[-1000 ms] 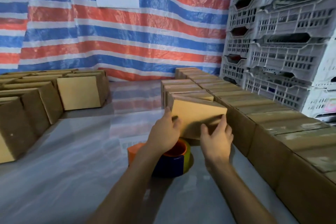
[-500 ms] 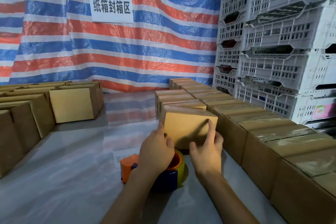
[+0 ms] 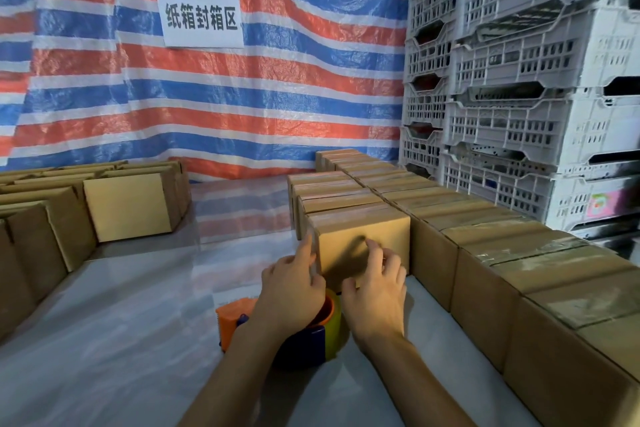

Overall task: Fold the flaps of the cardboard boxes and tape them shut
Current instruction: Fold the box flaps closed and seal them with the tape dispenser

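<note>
One broad tarp (image 3: 242,121) striped red, white and blue hangs well behind the front box (image 3: 367,236), the sealed carton that both hands reach for. Stacked white plastic crates (image 3: 519,80) rise behind and to the right of that box. A long row of taped boxes (image 3: 512,274) runs along its right side and touches it, and three more sealed cartons (image 3: 329,191) line up directly behind it. Well to its left across the pale plastic-covered table (image 3: 121,322) stand other cardboard boxes (image 3: 128,208). A white paper sign (image 3: 202,15) is fixed to the tarp, high above and left of the box. The front box stands upright with its flaps folded down under clear tape. Just in front of it lies an orange and blue tape dispenser (image 3: 235,319), partly hidden beneath the left wrist. The left hand (image 3: 294,284) lays its straight forefinger along the box's left front corner. The right hand (image 3: 377,291) holds nothing, with its fingers loosely bent and their tips at the box's front face.
</note>
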